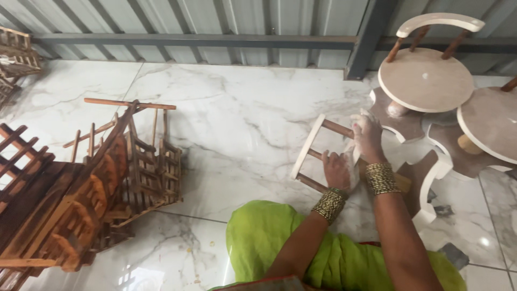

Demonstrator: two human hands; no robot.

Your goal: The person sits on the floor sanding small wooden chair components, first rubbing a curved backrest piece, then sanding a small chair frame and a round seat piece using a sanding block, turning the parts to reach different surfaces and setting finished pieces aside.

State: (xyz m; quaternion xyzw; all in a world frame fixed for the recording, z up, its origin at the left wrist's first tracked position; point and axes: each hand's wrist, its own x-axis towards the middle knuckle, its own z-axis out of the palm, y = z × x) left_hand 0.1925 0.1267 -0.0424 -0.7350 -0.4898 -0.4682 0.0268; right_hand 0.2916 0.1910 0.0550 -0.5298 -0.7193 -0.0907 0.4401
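Both hands grip a pale wooden ladder-like chair back with brown rungs [323,156], left hand [337,171] clamped on a rung, right hand [367,137] pressing cloth higher up; seatless.

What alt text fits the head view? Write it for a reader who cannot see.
Seen from above, a left hand and right hand grip a small wooden ladder-like frame over a marble floor. Stacked dark wooden racks lie left, round stools right.

Left hand [337,171] gripped a dowel of the chair back [318,153] – right hand [367,137] pressed a white cloth [353,146] on it. Round stools [425,81] to the right, wooden racks [81,188] at left, marble floor [226,124].
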